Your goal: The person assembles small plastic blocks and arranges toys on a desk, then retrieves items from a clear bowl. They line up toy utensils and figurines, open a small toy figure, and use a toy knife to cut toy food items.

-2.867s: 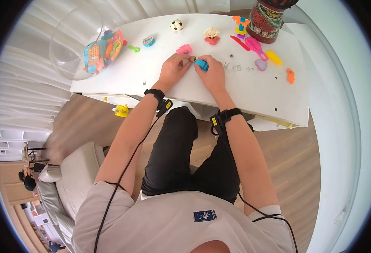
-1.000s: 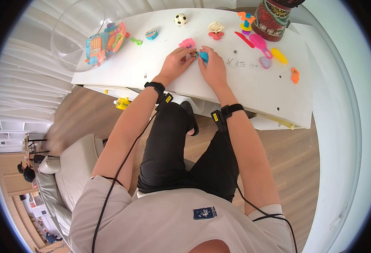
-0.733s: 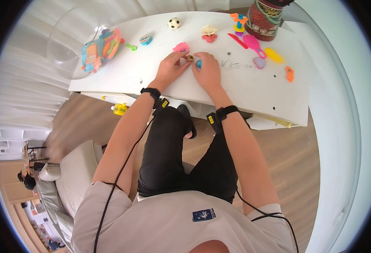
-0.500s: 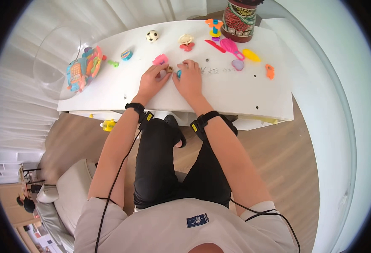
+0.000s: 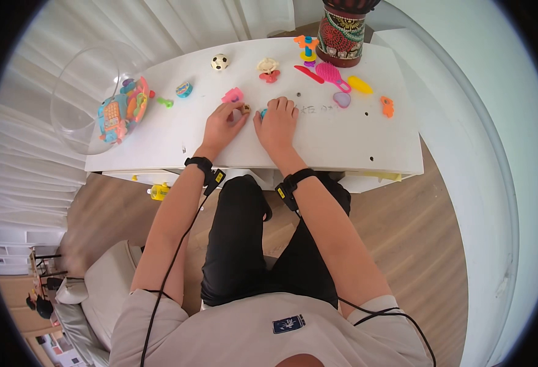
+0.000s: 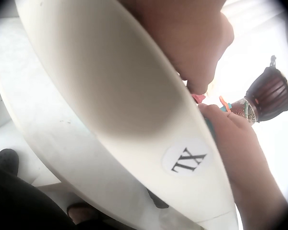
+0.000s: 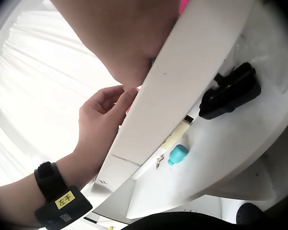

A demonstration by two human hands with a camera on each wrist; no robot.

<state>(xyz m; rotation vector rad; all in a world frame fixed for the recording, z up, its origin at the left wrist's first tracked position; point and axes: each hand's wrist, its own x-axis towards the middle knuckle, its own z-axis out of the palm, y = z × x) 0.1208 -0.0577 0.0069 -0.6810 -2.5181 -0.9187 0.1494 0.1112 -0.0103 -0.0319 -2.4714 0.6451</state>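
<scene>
In the head view the left hand pinches a small brown and dark piece between thumb and fingertips, close to the table's surface. Just right of it, the right hand curls its fingers round a small blue toy, mostly hidden under the palm. A narrow gap separates the hands. Beyond the left fingertips lies a pink toy. The left wrist view shows the right hand with a bit of blue at its fingers; the right wrist view shows the left hand with bent fingers, partly behind the table edge.
A soccer-patterned ball, a blue round box, a pink brush, a yellow toy and an orange piece lie on the white table. A drum stands back right; a toy register sits left beside a clear dome.
The head view has shifted, so the table and hands appear further left and lower. The hands have drawn slightly apart, and the right hand covers more of the blue toy.
</scene>
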